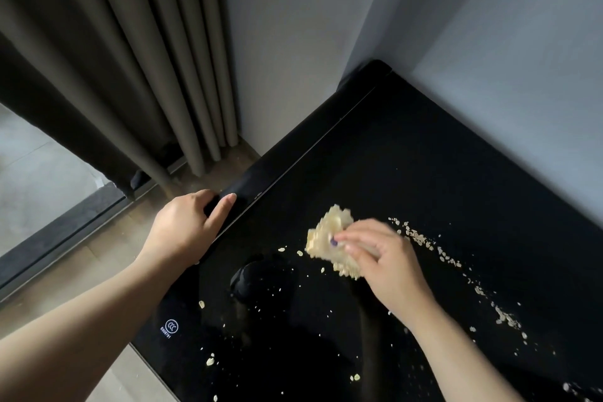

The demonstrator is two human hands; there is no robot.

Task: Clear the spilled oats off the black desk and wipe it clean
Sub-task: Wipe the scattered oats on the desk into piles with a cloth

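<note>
- Gripping the near-left edge of the black desk [424,157], the left hand [186,225] has its thumb lying on top of the edge and its fingers curled down over the side; it looks like a brace.
- The right hand [385,258] is closed on a pale yellow wiping pad [329,238] and holds it down on the desktop. Blur hides whether the pad is a cloth or a sponge.
- The oats [421,238] lie mostly in a loose trail to the right of the right hand, running toward the near-right corner. Single flakes are scattered well apart across the near-left part of the desk, some close to a small white printed mark [171,326].
- Handling, as a judgement: the flakes are dry, very light and brittle, so they will skid on the glossy top and scatter or crush under a fast stroke. Pinching them up one by one is poor work; herding them into one heap with the pad's long edge suits better.
- The pad looks soft and pliable. A hold across its back with flat pressure should keep its whole face on the surface.
- Risk: flakes pushed leftward may drop over the edge to the floor [107,271] near the curtain [130,59].
</note>
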